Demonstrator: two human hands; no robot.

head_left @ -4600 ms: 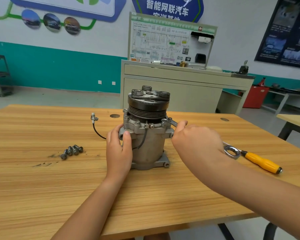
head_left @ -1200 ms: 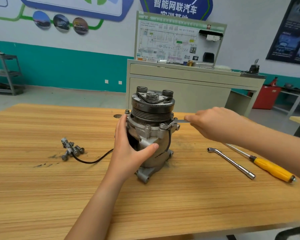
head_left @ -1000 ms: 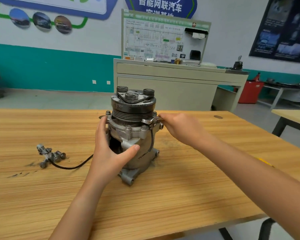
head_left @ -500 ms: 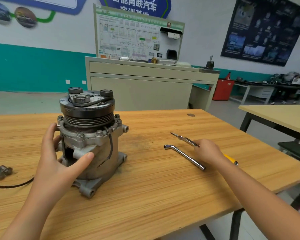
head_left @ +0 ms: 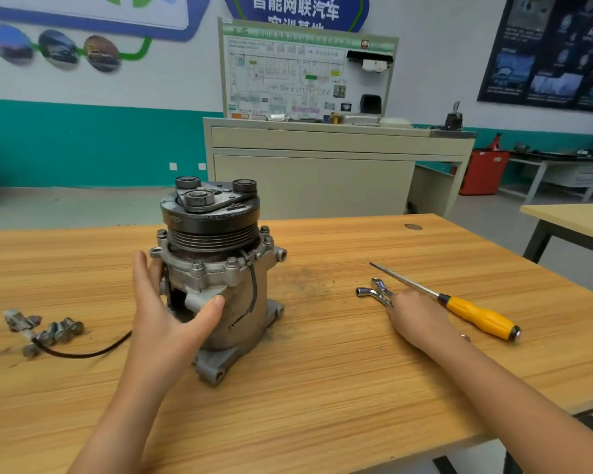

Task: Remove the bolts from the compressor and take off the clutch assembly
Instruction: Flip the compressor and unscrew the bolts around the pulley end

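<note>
The grey compressor [head_left: 233, 302] stands upright on the wooden table [head_left: 322, 388]. Its black clutch assembly [head_left: 209, 213] sits on top, and several bolts [head_left: 198, 265] are seated in the flange below the pulley. My left hand [head_left: 172, 316] holds the compressor body, fingers on its left side and thumb across the front. My right hand [head_left: 420, 318] rests on the table to the right, over an open-end wrench [head_left: 379, 284] and an L-shaped socket wrench [head_left: 365, 292]. Only the tool heads show past my fingers; whether I grip either is hidden.
Several loose bolts [head_left: 53, 331] lie at the left beside a connector on the compressor's black cable [head_left: 83, 352]. A yellow-handled screwdriver [head_left: 476, 316] lies right of my right hand. A beige cabinet [head_left: 322, 172] stands behind the table, and another table [head_left: 569, 220] at right.
My right hand took the wrench off the flange bolt and brought it down to the table beside the L-shaped wrench. My left hand stayed on the compressor.
</note>
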